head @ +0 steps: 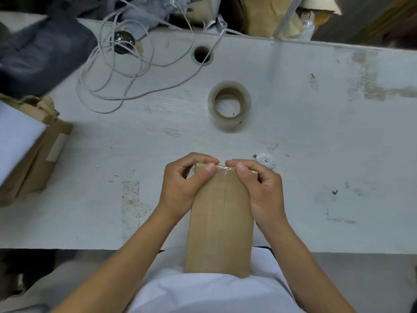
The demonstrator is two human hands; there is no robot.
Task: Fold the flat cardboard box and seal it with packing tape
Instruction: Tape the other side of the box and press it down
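box: plain brown cardboard box (220,224), narrow and oblong, matte, folded up; near end against the person's white shirt, far end over the table, long axis running straight away from the body
far end: strip of clear glossy packing tape (223,167) wrinkled over the far top edge, lying across the long axis
left hand: left hand (184,180) grasps the far-left corner, fingers curled over the end, thumb flat on the top face beside the tape
right hand: right hand (259,185) grasps the far-right corner the same way, thumb on top, fingers wrapped over the edge
key relation: both hands sit at the far end, thumbs near each other on either side of the centre seam; tape lies between and under the thumb tips; neither hand is nearer, grip looks symmetric
step (judged): pressing tape down on the far end; near end hidden by the shirt, sealed or not cannot tell
tape roll: round roll of clear tape with brown card core (229,105), lying flat on the table, well beyond the box, slightly nearer the right hand
cutter: small white plastic cutter (265,161), just beside the right fingers
table: scuffed white table (316,154), stained with old tape residue
other: tangle of white cable (126,71) far left
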